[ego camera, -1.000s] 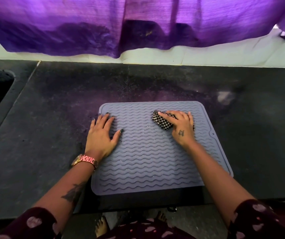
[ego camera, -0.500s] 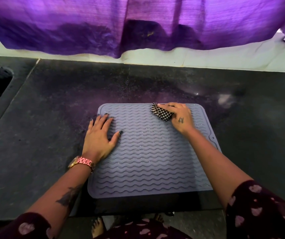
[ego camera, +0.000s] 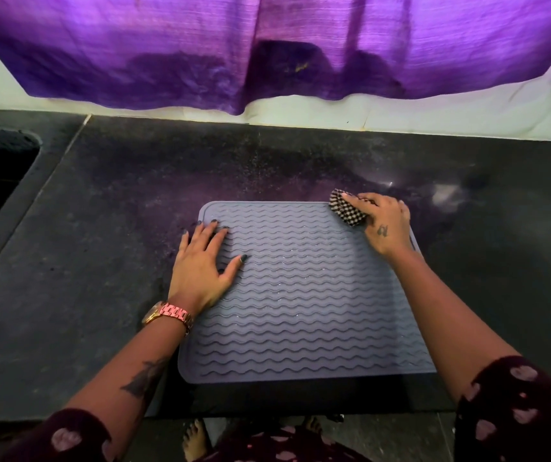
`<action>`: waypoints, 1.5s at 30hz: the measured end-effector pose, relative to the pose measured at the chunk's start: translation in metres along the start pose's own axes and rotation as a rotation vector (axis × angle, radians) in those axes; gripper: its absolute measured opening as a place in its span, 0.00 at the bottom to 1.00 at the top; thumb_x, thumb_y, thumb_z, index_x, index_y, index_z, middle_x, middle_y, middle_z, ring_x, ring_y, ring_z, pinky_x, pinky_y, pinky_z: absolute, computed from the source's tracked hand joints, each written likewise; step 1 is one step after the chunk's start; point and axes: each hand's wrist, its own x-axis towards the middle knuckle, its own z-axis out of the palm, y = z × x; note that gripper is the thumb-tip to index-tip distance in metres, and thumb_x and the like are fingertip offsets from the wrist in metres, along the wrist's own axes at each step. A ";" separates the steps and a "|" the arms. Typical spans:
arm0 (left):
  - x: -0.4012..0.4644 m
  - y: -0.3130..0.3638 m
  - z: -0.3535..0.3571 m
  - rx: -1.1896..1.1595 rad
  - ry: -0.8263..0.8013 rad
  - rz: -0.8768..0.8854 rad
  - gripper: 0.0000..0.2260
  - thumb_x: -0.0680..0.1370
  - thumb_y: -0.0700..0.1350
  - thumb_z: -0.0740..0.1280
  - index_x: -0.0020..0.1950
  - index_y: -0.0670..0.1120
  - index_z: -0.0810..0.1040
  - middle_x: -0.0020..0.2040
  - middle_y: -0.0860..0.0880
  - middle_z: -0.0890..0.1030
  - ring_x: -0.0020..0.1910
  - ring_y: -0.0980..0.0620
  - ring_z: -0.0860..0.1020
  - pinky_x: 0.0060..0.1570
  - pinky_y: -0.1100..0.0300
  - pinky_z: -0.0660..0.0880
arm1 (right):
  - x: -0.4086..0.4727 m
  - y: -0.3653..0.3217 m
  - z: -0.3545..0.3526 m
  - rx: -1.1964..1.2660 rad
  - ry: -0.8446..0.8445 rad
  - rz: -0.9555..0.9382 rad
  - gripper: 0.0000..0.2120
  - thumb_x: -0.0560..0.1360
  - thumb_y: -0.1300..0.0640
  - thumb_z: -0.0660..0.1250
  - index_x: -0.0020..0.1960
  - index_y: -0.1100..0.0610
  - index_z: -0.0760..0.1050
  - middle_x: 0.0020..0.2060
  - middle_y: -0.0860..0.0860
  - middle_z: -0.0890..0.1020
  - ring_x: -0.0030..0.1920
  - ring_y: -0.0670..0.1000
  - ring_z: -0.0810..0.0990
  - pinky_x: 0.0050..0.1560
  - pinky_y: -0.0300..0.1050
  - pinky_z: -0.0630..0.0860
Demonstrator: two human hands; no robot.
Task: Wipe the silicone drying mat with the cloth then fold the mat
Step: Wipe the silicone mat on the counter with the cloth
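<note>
Your right hand (ego camera: 386, 225) pinched the checkered cloth (ego camera: 347, 211) at the silicone drying mat's (ego camera: 301, 295) far right corner; your left hand (ego camera: 202, 268) lay flat, fingers spread, on its left edge.

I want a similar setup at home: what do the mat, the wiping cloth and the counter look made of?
Mat: matte grey-lilac, moulded wavy ridges, rounded corners; looks like silicone. Cloth: black-and-white checked weave, bunched under the right hand; probably woven fabric. Counter: dark, speckled, faintly glossy; likely polished stone.
</note>
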 end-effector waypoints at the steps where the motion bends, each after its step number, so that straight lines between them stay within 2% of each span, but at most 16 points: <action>1: 0.000 -0.001 0.001 0.004 -0.002 -0.001 0.34 0.74 0.66 0.49 0.74 0.49 0.63 0.76 0.48 0.60 0.76 0.49 0.54 0.75 0.53 0.43 | -0.006 0.004 0.004 -0.033 -0.017 0.027 0.34 0.72 0.68 0.59 0.69 0.37 0.64 0.66 0.50 0.71 0.66 0.57 0.65 0.70 0.62 0.52; 5: 0.001 -0.002 0.001 0.005 -0.009 -0.007 0.34 0.74 0.66 0.50 0.75 0.49 0.62 0.77 0.47 0.58 0.76 0.49 0.53 0.75 0.52 0.43 | -0.003 0.011 0.005 -0.033 -0.130 0.036 0.33 0.75 0.65 0.56 0.71 0.35 0.58 0.68 0.51 0.67 0.68 0.58 0.62 0.70 0.62 0.50; 7: 0.000 -0.002 0.000 0.007 -0.014 -0.004 0.34 0.74 0.66 0.50 0.75 0.49 0.62 0.77 0.47 0.58 0.76 0.49 0.52 0.75 0.52 0.43 | 0.008 0.015 -0.003 0.045 -0.181 -0.022 0.32 0.76 0.67 0.56 0.71 0.38 0.61 0.67 0.52 0.70 0.67 0.59 0.66 0.69 0.61 0.58; 10: 0.000 0.000 -0.002 0.000 -0.011 -0.007 0.34 0.74 0.66 0.50 0.75 0.49 0.62 0.77 0.47 0.58 0.76 0.49 0.53 0.75 0.52 0.43 | 0.007 0.021 -0.014 0.144 -0.082 -0.024 0.32 0.72 0.72 0.58 0.68 0.43 0.68 0.63 0.56 0.75 0.61 0.59 0.73 0.62 0.57 0.69; 12: 0.001 0.000 -0.002 0.000 -0.011 -0.010 0.33 0.74 0.66 0.51 0.75 0.49 0.62 0.77 0.47 0.58 0.76 0.49 0.53 0.75 0.52 0.43 | -0.010 0.023 -0.009 0.026 -0.017 0.029 0.32 0.72 0.70 0.58 0.69 0.42 0.66 0.64 0.54 0.73 0.63 0.59 0.70 0.65 0.59 0.65; 14: 0.000 -0.001 -0.002 -0.002 -0.016 -0.012 0.33 0.74 0.66 0.51 0.75 0.49 0.62 0.77 0.47 0.58 0.76 0.49 0.53 0.75 0.52 0.43 | -0.028 0.022 0.001 -0.033 -0.020 0.052 0.33 0.73 0.68 0.57 0.71 0.40 0.62 0.67 0.53 0.68 0.68 0.57 0.64 0.71 0.61 0.51; 16: 0.001 0.000 -0.002 -0.007 -0.019 -0.015 0.34 0.74 0.66 0.51 0.74 0.49 0.62 0.77 0.47 0.58 0.76 0.48 0.53 0.75 0.52 0.44 | -0.030 0.021 0.002 -0.017 -0.044 0.073 0.33 0.74 0.68 0.56 0.72 0.39 0.60 0.68 0.52 0.66 0.70 0.56 0.61 0.71 0.61 0.45; 19: 0.001 0.001 -0.003 -0.014 -0.024 -0.009 0.34 0.74 0.65 0.51 0.74 0.48 0.63 0.76 0.47 0.59 0.76 0.48 0.54 0.75 0.51 0.44 | -0.018 0.021 -0.011 0.028 -0.092 0.054 0.33 0.74 0.69 0.56 0.69 0.38 0.64 0.67 0.49 0.70 0.67 0.55 0.65 0.69 0.59 0.57; 22: 0.000 0.003 -0.005 -0.029 -0.011 -0.012 0.34 0.73 0.65 0.52 0.74 0.48 0.63 0.76 0.47 0.60 0.76 0.48 0.54 0.75 0.51 0.45 | -0.027 0.019 -0.023 0.007 -0.021 0.021 0.32 0.73 0.69 0.58 0.67 0.38 0.67 0.64 0.51 0.74 0.62 0.57 0.72 0.61 0.58 0.68; 24: -0.001 0.002 -0.005 -0.033 -0.007 -0.012 0.34 0.73 0.65 0.52 0.74 0.48 0.64 0.76 0.47 0.60 0.76 0.48 0.55 0.75 0.51 0.45 | -0.052 0.017 -0.014 -0.064 0.010 0.045 0.33 0.72 0.69 0.59 0.68 0.38 0.66 0.63 0.52 0.74 0.60 0.58 0.72 0.63 0.62 0.66; 27: -0.001 0.003 -0.006 -0.027 -0.012 -0.004 0.34 0.73 0.65 0.52 0.73 0.47 0.64 0.76 0.46 0.61 0.76 0.47 0.55 0.75 0.51 0.45 | -0.082 0.011 0.000 -0.075 -0.002 0.101 0.34 0.73 0.69 0.57 0.70 0.38 0.63 0.66 0.53 0.69 0.67 0.58 0.65 0.69 0.64 0.51; 28: -0.001 0.003 -0.007 -0.029 -0.012 -0.005 0.34 0.73 0.65 0.52 0.73 0.47 0.64 0.76 0.46 0.61 0.76 0.47 0.55 0.75 0.50 0.45 | -0.079 0.011 -0.002 -0.068 -0.018 0.104 0.33 0.74 0.68 0.57 0.70 0.38 0.62 0.66 0.53 0.69 0.67 0.58 0.64 0.69 0.64 0.51; 33: -0.003 0.005 -0.010 -0.049 0.006 -0.001 0.34 0.73 0.64 0.52 0.73 0.46 0.65 0.75 0.45 0.62 0.75 0.47 0.56 0.75 0.51 0.46 | -0.069 0.010 -0.024 0.017 0.015 0.017 0.32 0.72 0.71 0.60 0.67 0.42 0.69 0.60 0.54 0.76 0.58 0.60 0.73 0.57 0.60 0.70; 36: -0.002 0.005 -0.010 -0.058 0.013 0.001 0.33 0.73 0.64 0.53 0.72 0.45 0.66 0.74 0.45 0.63 0.75 0.46 0.57 0.75 0.51 0.46 | -0.104 0.001 -0.013 -0.033 0.075 -0.004 0.32 0.71 0.70 0.60 0.67 0.42 0.69 0.60 0.54 0.76 0.59 0.59 0.73 0.59 0.61 0.68; 40: -0.002 0.006 -0.011 -0.059 0.007 0.006 0.34 0.73 0.64 0.52 0.72 0.45 0.67 0.74 0.45 0.63 0.75 0.46 0.57 0.75 0.51 0.46 | -0.115 -0.004 -0.009 -0.051 0.018 0.026 0.31 0.74 0.68 0.59 0.69 0.40 0.66 0.63 0.53 0.73 0.63 0.57 0.69 0.65 0.59 0.60; 45: -0.003 0.006 -0.011 -0.060 0.013 0.009 0.33 0.73 0.64 0.53 0.72 0.45 0.67 0.74 0.45 0.64 0.75 0.46 0.57 0.75 0.50 0.46 | -0.118 0.000 -0.026 -0.006 0.042 -0.027 0.31 0.71 0.71 0.60 0.66 0.42 0.70 0.59 0.54 0.77 0.58 0.59 0.74 0.59 0.61 0.68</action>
